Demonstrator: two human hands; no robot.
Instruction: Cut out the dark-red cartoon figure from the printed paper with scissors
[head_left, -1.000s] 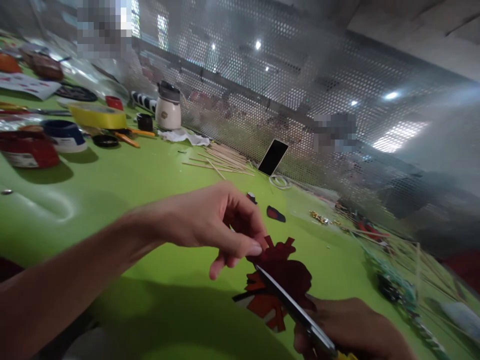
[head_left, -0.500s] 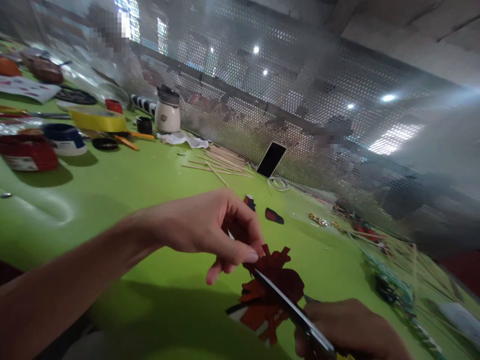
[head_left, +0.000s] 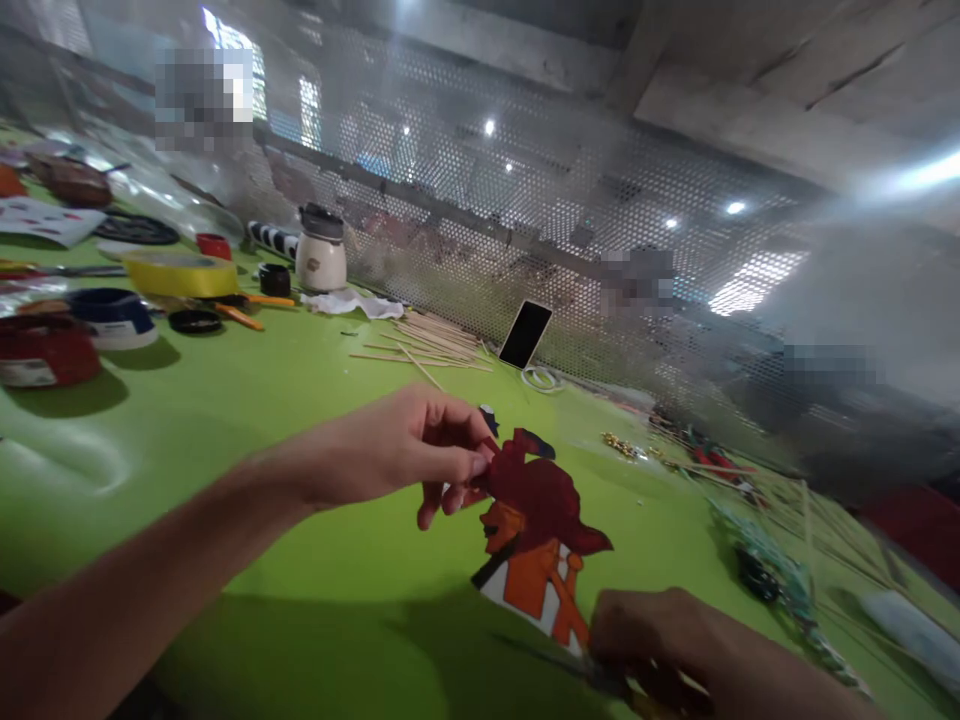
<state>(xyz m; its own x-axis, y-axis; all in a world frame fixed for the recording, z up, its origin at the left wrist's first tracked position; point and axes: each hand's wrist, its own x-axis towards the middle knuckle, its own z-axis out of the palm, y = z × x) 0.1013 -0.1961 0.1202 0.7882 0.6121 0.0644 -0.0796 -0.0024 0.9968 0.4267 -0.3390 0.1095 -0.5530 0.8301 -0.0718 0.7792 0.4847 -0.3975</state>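
My left hand (head_left: 420, 450) pinches the upper left edge of a painted cutout figure (head_left: 536, 500) between thumb and fingers. The cutout has a dark red top, an orange face in profile and an orange and white lower part. At the bottom right, my right hand (head_left: 667, 640) is closed around scissors (head_left: 551, 655), whose blade is blurred and points left beneath the cutout's lower edge. Whether the blade touches the cutout I cannot tell. A small dark cut piece (head_left: 489, 418) lies just beyond my left fingers, and another (head_left: 544, 447) is partly hidden behind the cutout.
Thin wooden sticks (head_left: 442, 340) and a propped phone (head_left: 526, 333) are at the back. Paint jars (head_left: 49, 350), yellow tape (head_left: 180, 272) and a white jar (head_left: 322, 255) stand left. A gold chain (head_left: 622, 446) and tangled green strands (head_left: 784, 570) lie right on the green table (head_left: 277, 385).
The cutout has turned to face the camera more fully and moved up a little with my left hand. The scissors have swung down from in front of it to below its lower edge.
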